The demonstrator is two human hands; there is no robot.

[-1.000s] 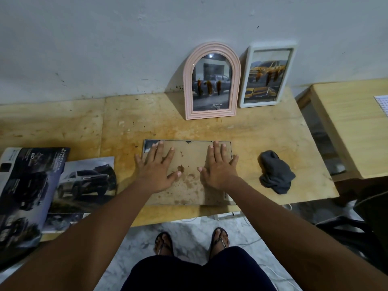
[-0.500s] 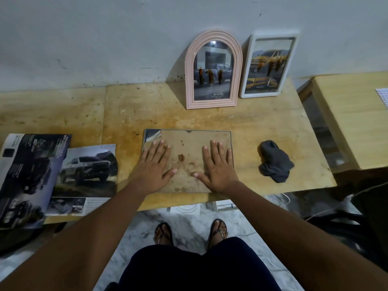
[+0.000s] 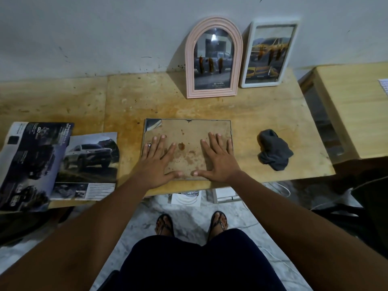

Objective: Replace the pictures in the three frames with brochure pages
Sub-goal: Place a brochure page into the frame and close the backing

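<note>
A rectangular frame (image 3: 186, 131) lies face down near the table's front edge, its stained brown backing board up. My left hand (image 3: 156, 159) rests flat on the board's left part, fingers spread. My right hand (image 3: 218, 159) lies flat on the right part, thumb at the board's near edge. A pink arched frame (image 3: 214, 57) and a white rectangular frame (image 3: 269, 53) lean upright against the wall behind, each holding a car picture. Car brochure pages (image 3: 88, 162) lie at the left, overlapping a darker open brochure (image 3: 25, 162).
A crumpled dark grey cloth (image 3: 274, 152) sits on the wooden table (image 3: 126, 106) to the right of the flat frame. A second lighter table (image 3: 357, 106) stands at the far right. My feet in sandals show on the marble floor below.
Both hands have slid toward me along the backing board, from its middle to its near edge. The view has shifted slightly; the frame stays put.
</note>
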